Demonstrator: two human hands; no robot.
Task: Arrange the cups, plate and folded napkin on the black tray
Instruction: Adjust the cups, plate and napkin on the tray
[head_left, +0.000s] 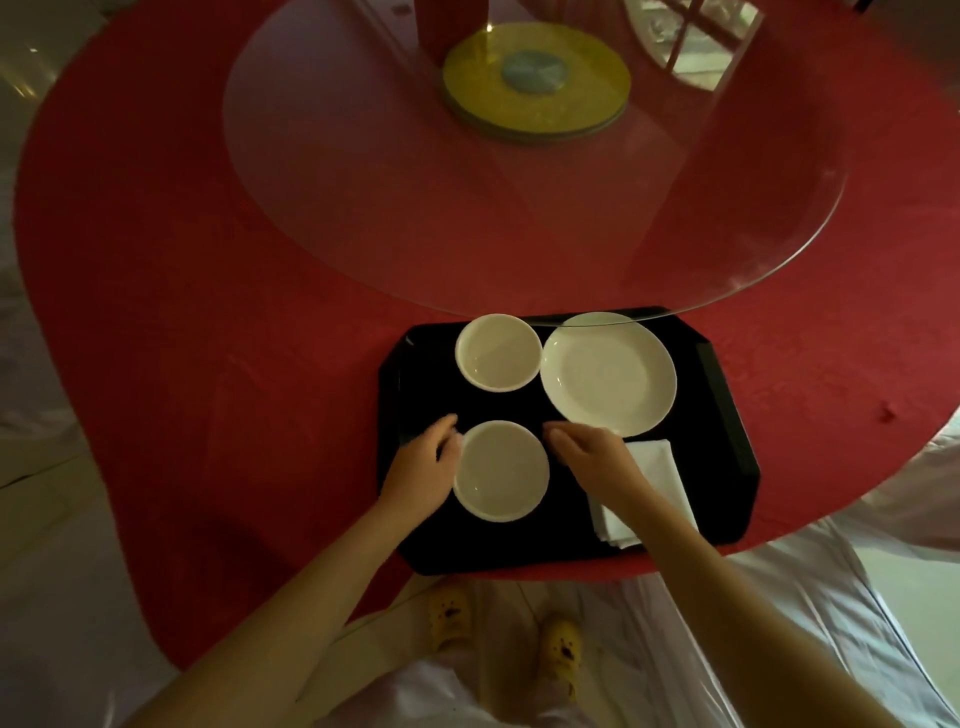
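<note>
**Head view: both hands settling the near cup on the tray**

Head camera looks down on two bare hands flanking the near cup. The left hand curls against the cup's left rim, fingers touching it. The right hand sits at the cup's right side with its fingers loosely bent; whether they touch the rim cannot be told. Neither hand looks clamped on anything, and the two are apart with the cup between them.

That cup stands upright in the near-left part of the black tray. A second cup stands beyond it at the far left, well apart. The plate fills the far right, just beside the far cup. The folded napkin lies near-right, partly under the right forearm, just below the plate.

All four pieces appear to be on the tray, so the step in hand reads as final alignment. It would go best with light pressure from both sides at once, sliding the cup rather than lifting it, lining it up under the far cup and keeping the right forearm from dragging the napkin.

The tray rests on the red bench, its far edge tucked under the glass turntable.
</note>
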